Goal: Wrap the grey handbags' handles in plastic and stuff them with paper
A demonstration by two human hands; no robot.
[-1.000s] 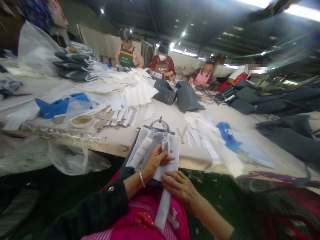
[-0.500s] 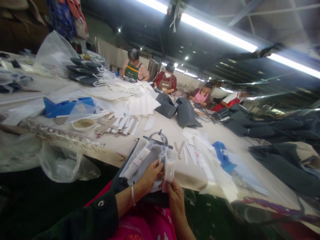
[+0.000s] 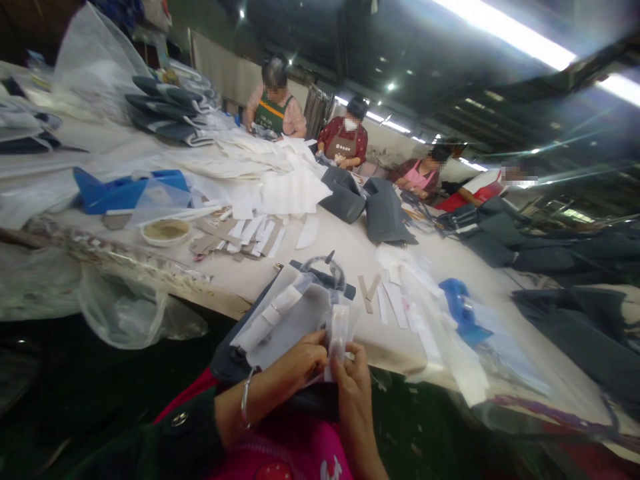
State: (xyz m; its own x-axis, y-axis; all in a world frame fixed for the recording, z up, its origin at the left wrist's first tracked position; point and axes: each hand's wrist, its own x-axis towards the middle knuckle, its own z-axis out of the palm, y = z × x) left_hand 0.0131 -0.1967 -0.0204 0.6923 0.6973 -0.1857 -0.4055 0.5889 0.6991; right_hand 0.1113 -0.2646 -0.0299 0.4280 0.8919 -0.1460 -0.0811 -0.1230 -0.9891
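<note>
Both hands meet at the near table edge over my lap. My left hand (image 3: 298,363), with a metal bangle on its wrist, pinches the lower end of a narrow white fabric strip (image 3: 338,331). From the right side my right hand (image 3: 351,373) grips the same strip, which stands upright between the fingers. Behind it lies a white fabric piece (image 3: 295,319) on dark grey cloth (image 3: 233,360), with a rolled white strip (image 3: 266,321) on top. Dark scissors (image 3: 326,271) rest just beyond on the table (image 3: 345,250).
White and tan strips (image 3: 250,235) lie fanned out at centre, more strips (image 3: 395,300) at right. A shallow bowl (image 3: 165,232), blue plastic items (image 3: 125,190) (image 3: 463,308), clear plastic bags (image 3: 130,307), grey garments (image 3: 367,203). Several seated people work along the far side (image 3: 345,137).
My right hand rose from the lap and took the strip's lower part; the strip is now folded up short and upright between both hands. The camera tilted and shifted.
</note>
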